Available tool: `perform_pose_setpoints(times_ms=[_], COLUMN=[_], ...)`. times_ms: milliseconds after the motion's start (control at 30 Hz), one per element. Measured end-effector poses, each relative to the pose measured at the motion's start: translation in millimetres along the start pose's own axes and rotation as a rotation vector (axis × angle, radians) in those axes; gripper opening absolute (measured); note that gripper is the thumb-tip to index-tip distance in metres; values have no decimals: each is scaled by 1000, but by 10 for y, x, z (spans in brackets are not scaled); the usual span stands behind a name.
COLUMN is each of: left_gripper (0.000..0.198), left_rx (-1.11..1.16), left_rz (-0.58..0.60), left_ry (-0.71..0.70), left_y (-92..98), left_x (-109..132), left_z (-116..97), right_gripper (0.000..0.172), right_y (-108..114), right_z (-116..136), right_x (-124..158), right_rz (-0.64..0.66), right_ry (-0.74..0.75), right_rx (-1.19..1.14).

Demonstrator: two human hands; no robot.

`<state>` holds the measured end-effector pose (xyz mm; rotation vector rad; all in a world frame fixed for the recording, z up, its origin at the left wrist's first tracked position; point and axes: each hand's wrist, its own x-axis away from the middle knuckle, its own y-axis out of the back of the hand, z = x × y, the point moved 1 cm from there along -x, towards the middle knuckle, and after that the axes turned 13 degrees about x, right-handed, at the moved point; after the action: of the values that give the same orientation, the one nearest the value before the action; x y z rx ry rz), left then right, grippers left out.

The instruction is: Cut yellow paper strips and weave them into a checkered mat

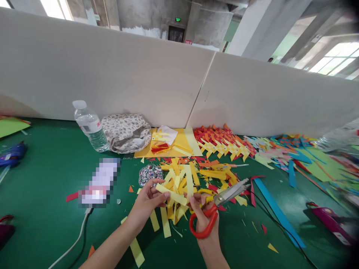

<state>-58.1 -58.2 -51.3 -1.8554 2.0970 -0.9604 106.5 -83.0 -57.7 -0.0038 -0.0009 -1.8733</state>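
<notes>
My left hand (150, 200) pinches a pale yellow paper strip (172, 195) between thumb and fingers. The strip runs across to my right hand (206, 216), whose thumb is at its far end. Scissors (211, 215) with red handles hang in that same right hand, their metal blades pointing up and to the right. Beneath both hands lies a heap of yellow paper strips (193, 173), pale and deeper in shade. Just beyond my left hand is a clear container of googly eyes (150, 174).
Woven red paper fish (213, 134) and yellow-and-white ones (224, 147) lie along the white partition (112, 74). A water bottle (91, 127), a patterned cloth bag (126, 132) and a charging phone (101, 181) are at the left. Purple (332, 224) and blue (12, 155) glue guns lie at the sides.
</notes>
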Motion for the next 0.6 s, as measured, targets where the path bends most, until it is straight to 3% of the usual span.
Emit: perform_pose_setpoints(times_ms=[167,333,500,600], left_gripper=[34,36,36,24], left_rx=[12,19,29,-44], left_rz=[-118,-157,-129,-78], left_ry=[-72,-128,-152,-166], left_y=[43,55,61,38], left_x=[-32,-64,-58,-43], left_z=[-17,-9,7,5], right_gripper=[30,28,27,30], right_y=[-42,-71,-81,-102], right_z=[-29,-45,-38,-4], right_x=[64,121,120,128], right_rz=[192,266,264,291], right_ry=[38,116,111,95], right_rx=[17,66,150,184])
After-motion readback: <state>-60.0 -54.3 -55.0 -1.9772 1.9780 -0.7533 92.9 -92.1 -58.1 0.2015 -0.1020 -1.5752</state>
